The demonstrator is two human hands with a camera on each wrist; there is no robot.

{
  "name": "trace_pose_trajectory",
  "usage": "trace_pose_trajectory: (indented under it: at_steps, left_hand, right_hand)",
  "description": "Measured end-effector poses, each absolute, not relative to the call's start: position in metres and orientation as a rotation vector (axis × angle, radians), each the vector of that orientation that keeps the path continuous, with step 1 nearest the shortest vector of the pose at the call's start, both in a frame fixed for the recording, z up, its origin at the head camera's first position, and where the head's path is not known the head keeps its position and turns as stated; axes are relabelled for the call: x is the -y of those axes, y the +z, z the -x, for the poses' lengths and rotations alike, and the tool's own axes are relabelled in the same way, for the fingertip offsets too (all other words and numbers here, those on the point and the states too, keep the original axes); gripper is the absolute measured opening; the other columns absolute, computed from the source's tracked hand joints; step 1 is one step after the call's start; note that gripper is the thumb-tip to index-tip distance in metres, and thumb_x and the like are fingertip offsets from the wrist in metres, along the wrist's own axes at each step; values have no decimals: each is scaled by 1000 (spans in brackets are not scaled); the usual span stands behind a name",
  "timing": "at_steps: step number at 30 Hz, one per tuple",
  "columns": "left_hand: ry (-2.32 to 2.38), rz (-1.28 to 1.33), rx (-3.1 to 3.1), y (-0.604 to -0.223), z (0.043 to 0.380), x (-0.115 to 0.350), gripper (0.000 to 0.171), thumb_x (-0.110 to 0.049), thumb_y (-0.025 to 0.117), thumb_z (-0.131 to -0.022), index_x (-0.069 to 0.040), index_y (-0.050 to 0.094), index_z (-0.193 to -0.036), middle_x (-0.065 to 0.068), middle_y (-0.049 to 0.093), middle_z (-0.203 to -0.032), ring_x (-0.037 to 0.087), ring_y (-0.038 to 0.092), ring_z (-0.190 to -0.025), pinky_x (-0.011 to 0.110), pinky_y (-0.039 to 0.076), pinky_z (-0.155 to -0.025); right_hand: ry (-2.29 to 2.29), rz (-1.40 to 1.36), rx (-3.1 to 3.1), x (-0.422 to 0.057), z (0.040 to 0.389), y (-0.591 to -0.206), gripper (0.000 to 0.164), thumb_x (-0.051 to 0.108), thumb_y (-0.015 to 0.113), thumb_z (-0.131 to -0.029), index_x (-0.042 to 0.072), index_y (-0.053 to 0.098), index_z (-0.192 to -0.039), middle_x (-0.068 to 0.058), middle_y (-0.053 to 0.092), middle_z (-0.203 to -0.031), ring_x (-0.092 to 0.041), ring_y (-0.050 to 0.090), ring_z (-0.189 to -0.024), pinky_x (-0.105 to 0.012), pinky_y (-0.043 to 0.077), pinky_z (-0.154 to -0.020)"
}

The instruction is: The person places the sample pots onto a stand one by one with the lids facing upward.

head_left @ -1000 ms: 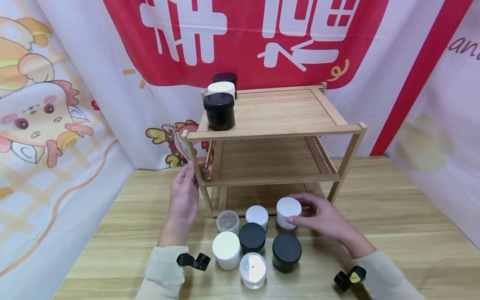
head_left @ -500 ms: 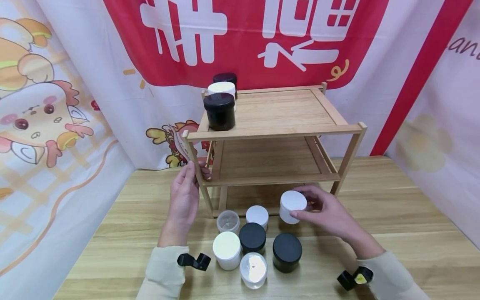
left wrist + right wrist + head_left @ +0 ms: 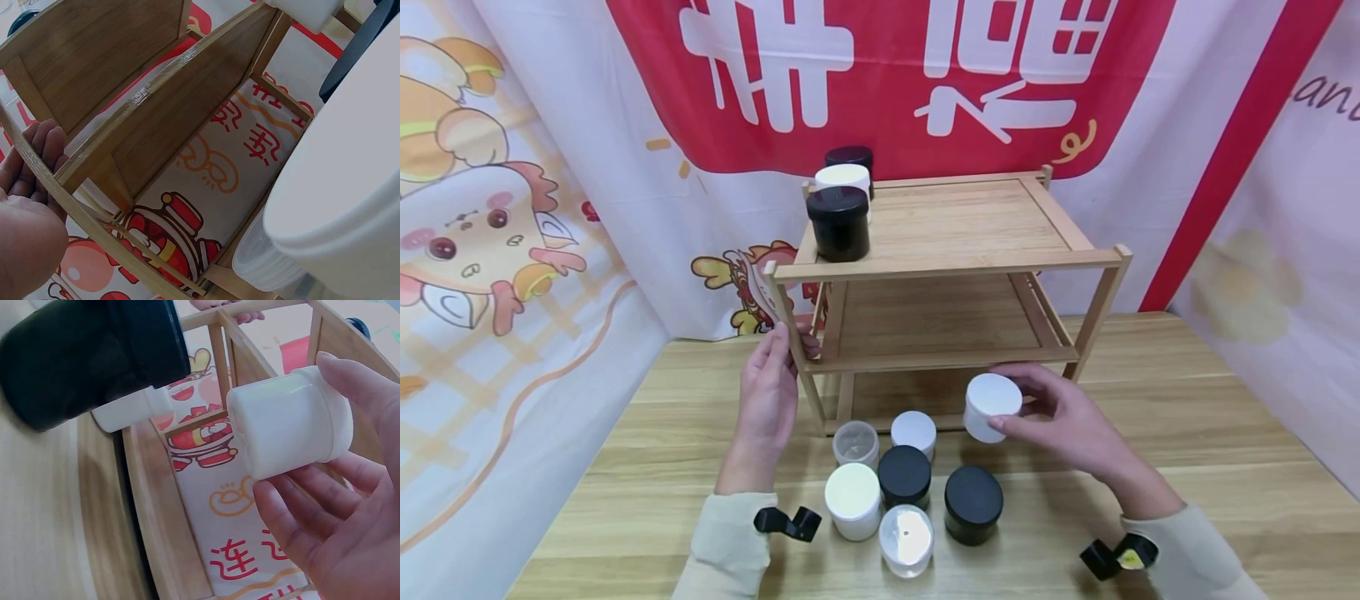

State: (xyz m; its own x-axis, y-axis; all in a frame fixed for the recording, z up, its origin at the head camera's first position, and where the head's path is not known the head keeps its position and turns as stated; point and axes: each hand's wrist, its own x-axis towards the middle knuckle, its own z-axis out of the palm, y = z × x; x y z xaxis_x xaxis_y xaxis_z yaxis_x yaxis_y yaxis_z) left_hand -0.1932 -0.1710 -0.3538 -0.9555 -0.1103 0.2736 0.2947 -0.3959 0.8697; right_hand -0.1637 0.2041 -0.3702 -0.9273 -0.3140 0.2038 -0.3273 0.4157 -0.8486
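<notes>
My right hand [image 3: 1063,417] holds a white lidded jar [image 3: 992,408] by its side, lifted in front of the rack's lower shelves. In the right wrist view the jar [image 3: 287,425] lies between the thumb and the fingers. My left hand [image 3: 766,392] grips the left front post of a wooden shelf rack [image 3: 955,221]. The left wrist view has these fingers [image 3: 47,147] curled behind the post. A black jar [image 3: 840,229], a white jar [image 3: 844,177] and another black jar [image 3: 850,155] line the left side of the top shelf.
In front of the rack stand black jars [image 3: 973,504] [image 3: 905,475], white jars [image 3: 853,500] [image 3: 914,432] and clear jars [image 3: 907,542] [image 3: 856,443], close together on the wooden table [image 3: 610,500]. A printed cloth [image 3: 737,208] hangs behind and at the sides.
My right hand has raised the white jar off the table and moved it slightly right and toward the rack. The left hand stays on the post.
</notes>
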Motion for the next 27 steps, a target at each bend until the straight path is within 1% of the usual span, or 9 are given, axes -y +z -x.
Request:
trace_pose_trajectory:
  at_steps: [4,9,11,13,16,19,22,27]
  left_hand:
    - [-2424,249,1563,-354,193,171,33,-36,51,-115,-11,71,-122,-4,71,-104,15,63,-108,31,43,-112]
    - [-2432,246,1558,-354,194,172,30,-35,52,-115,-13,72,-120,-5,71,-105,13,63,-109,30,43,-112]
    - [-2436,243,1558,-355,195,172,29,-35,53,-114,-16,74,-118,-6,71,-106,13,63,-110,29,42,-113]
    - [-2438,239,1560,-355,195,173,27,-35,53,-114,-20,75,-116,-7,70,-109,12,62,-112,29,42,-113]
    - [-2438,226,1559,-354,195,173,25,-36,53,-114,-25,76,-113,-8,70,-112,11,61,-114,28,42,-113]
    - [-2442,226,1554,-352,194,174,25,-35,54,-114,-24,76,-113,-9,70,-112,11,62,-113,28,42,-113]
    - [-2454,236,1550,-352,194,174,25,-35,54,-114,-22,75,-114,-8,71,-111,11,63,-111,28,44,-112]
    - [-2455,242,1557,-354,195,173,25,-36,54,-114,-21,75,-113,-6,70,-108,12,64,-107,29,44,-111]
  right_hand:
    - [1615,-619,2592,-206,160,-365,50,21,84,-96,17,64,-142,-8,72,-130,-22,70,-104,-32,61,-88]
    - [1647,-608,2557,-206,154,-357,46,19,80,-99,14,65,-142,-12,70,-130,-19,69,-103,-28,61,-87]
    - [1673,-614,2531,-205,152,-354,46,16,79,-100,12,64,-143,-13,69,-129,-18,70,-103,-28,62,-87]
    - [1682,-629,2499,-204,150,-352,45,13,78,-100,11,64,-142,-11,69,-127,-16,71,-103,-28,63,-86]
    - [1686,-668,2439,-202,148,-348,45,7,77,-99,9,63,-142,-5,70,-124,-15,71,-101,-28,63,-83]
    - [1677,-684,2399,-201,146,-345,45,5,78,-98,10,64,-141,3,70,-121,-13,71,-102,-27,63,-83]
    - [1680,-683,2378,-201,145,-341,47,4,78,-98,10,64,-142,5,69,-122,-13,71,-102,-27,64,-82]
    - [1614,-683,2403,-200,146,-328,50,6,80,-96,13,63,-142,-2,68,-126,-14,71,-105,-26,65,-85]
